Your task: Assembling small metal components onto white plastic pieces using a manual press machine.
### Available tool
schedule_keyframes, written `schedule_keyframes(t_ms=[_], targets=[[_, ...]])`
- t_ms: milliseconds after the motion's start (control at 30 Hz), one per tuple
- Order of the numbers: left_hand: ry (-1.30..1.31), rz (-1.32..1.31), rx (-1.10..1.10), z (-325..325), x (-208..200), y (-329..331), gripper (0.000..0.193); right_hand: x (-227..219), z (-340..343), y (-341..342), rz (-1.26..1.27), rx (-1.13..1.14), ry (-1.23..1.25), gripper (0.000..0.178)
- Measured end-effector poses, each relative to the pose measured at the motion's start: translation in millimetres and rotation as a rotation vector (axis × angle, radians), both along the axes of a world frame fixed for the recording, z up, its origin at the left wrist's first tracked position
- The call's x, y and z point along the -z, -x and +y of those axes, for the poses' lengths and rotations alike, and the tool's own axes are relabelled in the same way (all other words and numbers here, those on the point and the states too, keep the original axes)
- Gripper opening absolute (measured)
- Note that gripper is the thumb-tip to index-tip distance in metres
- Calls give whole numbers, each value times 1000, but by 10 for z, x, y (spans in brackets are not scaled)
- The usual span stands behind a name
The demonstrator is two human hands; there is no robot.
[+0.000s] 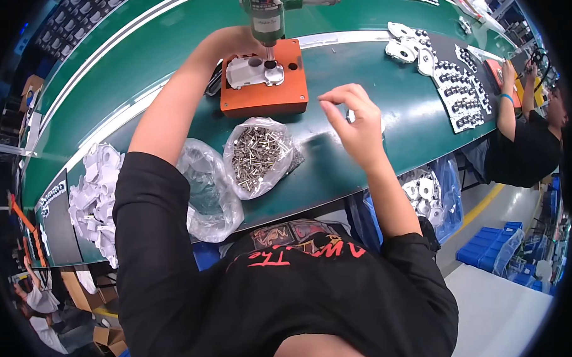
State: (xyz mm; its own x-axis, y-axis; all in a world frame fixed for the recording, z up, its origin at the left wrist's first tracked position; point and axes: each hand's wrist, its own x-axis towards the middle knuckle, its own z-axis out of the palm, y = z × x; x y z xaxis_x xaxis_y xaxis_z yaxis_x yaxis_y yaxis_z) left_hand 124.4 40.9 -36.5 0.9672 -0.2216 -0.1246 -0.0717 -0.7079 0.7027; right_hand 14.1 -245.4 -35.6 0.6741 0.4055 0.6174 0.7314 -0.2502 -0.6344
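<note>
Right hand (361,128), white part (239,74) to its left, on orange block (262,103)

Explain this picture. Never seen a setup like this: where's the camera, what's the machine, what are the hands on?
There's no robot here: it's one wide fisheye view from a camera on a person's head, looking down, so straight edges bend. The bare arms are that person's own.

The green machine points down at a pale part on an orange block. The left hand is up beside the machine, partly hidden, so its grip is unclear. The right hand hovers over the green table, thumb and forefinger close together; I can't tell whether they hold anything.

Nearer the person is a see-through bag of small metal pins. White pieces are heaped at left; a co-worker sits at far right.
</note>
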Motion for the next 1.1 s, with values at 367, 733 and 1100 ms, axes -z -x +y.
schedule_keyframes(t_ms=[367, 733, 1100], targets=[[42, -151, -16, -130, -116, 291, 18, 244, 414, -697, 331, -54, -7, 19], [-234, -724, -86, -355, 335, 1253, 32, 265, 874, -1120, 646, -217, 58, 23], [-291, -825, -170, -375, 491, 1204, 38, 118, 884, -1233, 737, -239, 212, 16]])
